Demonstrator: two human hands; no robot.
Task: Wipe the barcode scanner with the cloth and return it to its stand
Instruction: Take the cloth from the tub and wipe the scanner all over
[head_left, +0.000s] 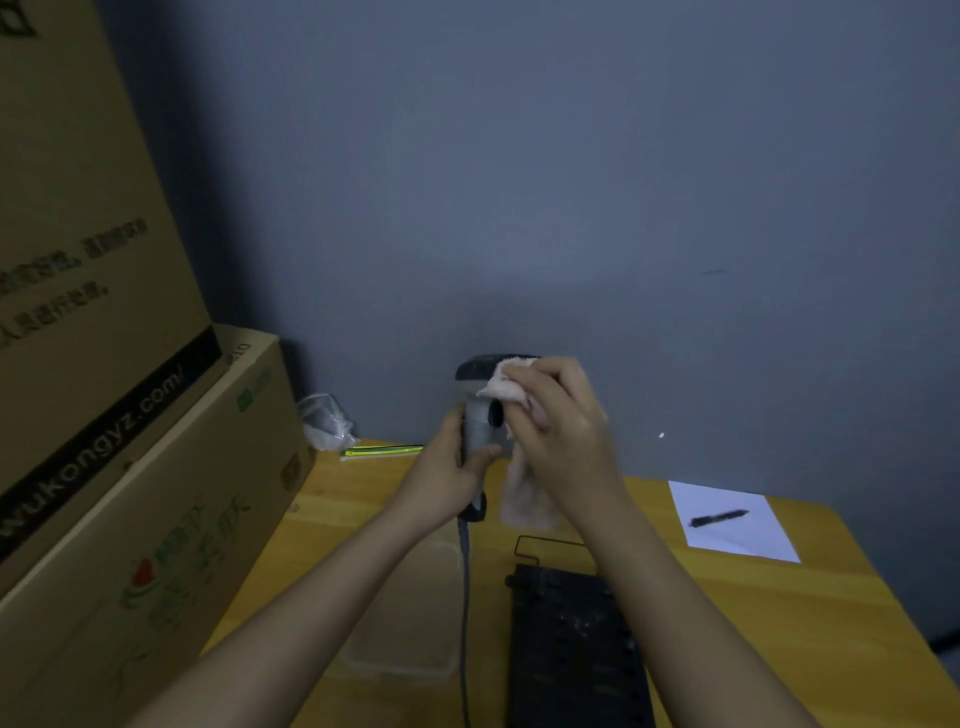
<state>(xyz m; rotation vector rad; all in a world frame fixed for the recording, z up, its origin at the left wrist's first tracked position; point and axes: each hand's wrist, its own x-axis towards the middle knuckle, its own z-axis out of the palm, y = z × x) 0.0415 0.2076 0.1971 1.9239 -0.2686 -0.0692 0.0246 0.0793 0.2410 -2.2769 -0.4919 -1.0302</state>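
A grey and black barcode scanner (477, 375) is held upright above the yellow table (779, 613). My left hand (451, 470) grips its handle, and its grey cable (464, 597) hangs down toward me. My right hand (561, 431) holds a pale pink cloth (524, 499) and presses it against the scanner's head; the rest of the cloth hangs down below the hand. A black stand (571, 639) with a thin wire frame lies on the table under my right forearm.
Two large cardboard boxes (130, 467) are stacked along the left. A clear plastic lid or tray (410, 623) lies by the cable. A white sheet with a black pen (719, 518) is at the right. A crumpled plastic bag (327, 421) and a green-yellow stick sit against the grey wall.
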